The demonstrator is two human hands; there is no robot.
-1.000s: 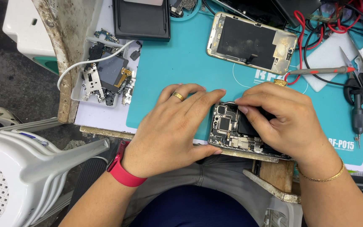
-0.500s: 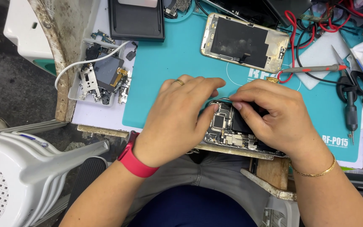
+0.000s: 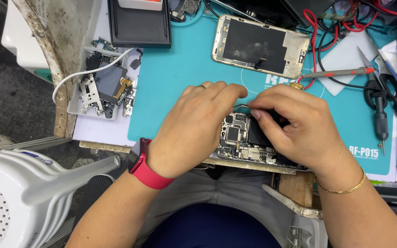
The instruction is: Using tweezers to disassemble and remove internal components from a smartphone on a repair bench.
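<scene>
At the far left I see a white plastic chair [image 3: 19, 183] standing by the table edge. Above it, on the table, is a small white tray [image 3: 99, 94] full of little phone parts, with a white cable [image 3: 88, 73] curling over it. A black box [image 3: 138, 25] lies just behind the tray.

Next comes the teal mat [image 3: 180, 78], which covers most of the table. My left hand [image 3: 194, 131] rests on it, palm down. It has a ring on one finger and a red watch [image 3: 145, 165] on the wrist. Its fingers are bent and close together, and the tips press on the top left corner of the open phone [image 3: 240, 142].

The open phone lies flat at the near edge of the mat, between my two hands. I can see its small chips and metal bits inside.

My right hand [image 3: 297, 128] covers the right half of the open phone. Its fingers curl down and pinch at the top edge, right beside my left fingertips. I think they grip something thin there, but I cannot tell what. A gold bracelet [image 3: 343, 188] sits on that wrist.

Behind my hands lies a second phone [image 3: 260, 46] with a gold rim. To the right are a red-tipped probe [image 3: 341, 72], black scissors [image 3: 382, 80], a screwdriver [image 3: 381, 121] and red wires [image 3: 345, 18].
</scene>
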